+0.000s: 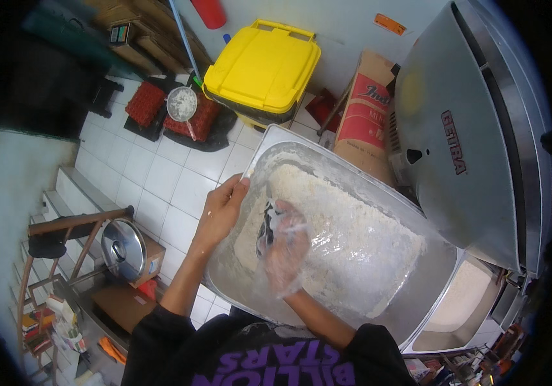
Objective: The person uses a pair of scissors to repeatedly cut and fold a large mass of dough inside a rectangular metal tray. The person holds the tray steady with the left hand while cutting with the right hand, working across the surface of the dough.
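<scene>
A deep rectangular metal tub (430, 270) lies below me, its bottom partly covered with pale flour (343, 198). The thumb of my left hand (225, 205) rests over the rim at the tub's left side, gripping it. Inside the tub, my right hand (285, 246) wears a clear plastic glove and is slightly blurred. Its fingers are closed around a dark and shiny object (266, 231), mostly covered by the hand; its kind cannot be told. The bare metal bottom shines through thin flour to the right of this hand.
A second metal tub (440, 341) with pale powder adjoins at the lower right. A large grey machine (430, 125) stands right, beside a paper sack (363, 120). Beyond are a yellow lidded bin (266, 62) and a floured strainer (182, 103). Stairs (80, 186) rise at left.
</scene>
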`<state>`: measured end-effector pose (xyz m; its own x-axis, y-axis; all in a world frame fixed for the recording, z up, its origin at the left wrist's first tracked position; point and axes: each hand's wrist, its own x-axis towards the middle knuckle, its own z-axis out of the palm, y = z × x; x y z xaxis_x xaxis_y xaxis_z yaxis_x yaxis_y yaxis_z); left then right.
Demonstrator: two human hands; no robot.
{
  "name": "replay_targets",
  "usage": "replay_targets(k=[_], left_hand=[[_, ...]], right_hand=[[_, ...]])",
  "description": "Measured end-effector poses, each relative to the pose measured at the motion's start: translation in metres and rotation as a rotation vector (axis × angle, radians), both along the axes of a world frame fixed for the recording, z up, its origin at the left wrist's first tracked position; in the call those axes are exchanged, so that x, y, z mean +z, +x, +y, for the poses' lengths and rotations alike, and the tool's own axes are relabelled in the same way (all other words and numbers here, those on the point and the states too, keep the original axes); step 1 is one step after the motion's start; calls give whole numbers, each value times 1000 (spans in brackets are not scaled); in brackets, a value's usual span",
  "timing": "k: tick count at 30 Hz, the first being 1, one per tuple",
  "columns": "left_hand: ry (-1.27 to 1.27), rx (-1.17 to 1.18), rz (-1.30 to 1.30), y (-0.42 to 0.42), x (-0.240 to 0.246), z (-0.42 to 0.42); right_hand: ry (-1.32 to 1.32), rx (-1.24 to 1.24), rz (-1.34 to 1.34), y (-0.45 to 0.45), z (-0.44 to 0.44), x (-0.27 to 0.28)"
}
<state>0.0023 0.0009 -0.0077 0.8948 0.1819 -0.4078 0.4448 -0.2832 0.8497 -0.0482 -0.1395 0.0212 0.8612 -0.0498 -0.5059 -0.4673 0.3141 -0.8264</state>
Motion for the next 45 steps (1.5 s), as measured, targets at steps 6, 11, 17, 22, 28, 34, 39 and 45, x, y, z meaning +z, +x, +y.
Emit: replay_targets(k=[6,11,17,22,28,34,39,45], left_hand=[[-53,17,56,2,4,-1],[-40,29,19,0,6,-3],[-5,7,54,0,8,-2],[65,-28,-2,2,11,-3],[146,-83,-96,-2,16,-5],[226,-109,-91,-3,16,-6],[239,-120,-131,-2,16,-5],[162,-109,-63,-1,19,-3]], right_hand=[[69,-85,-97,-12,5,-20],[51,-81,-98,-12,-2,-38],[411,250,331,-8,-48,-53],[508,294,422,1,-59,-58],[-106,516,223,18,-75,-39],[-163,482,-113,5,-33,-42],[-143,326,-58,-15,8,-51],[-120,294,182,-18,30,-67]])
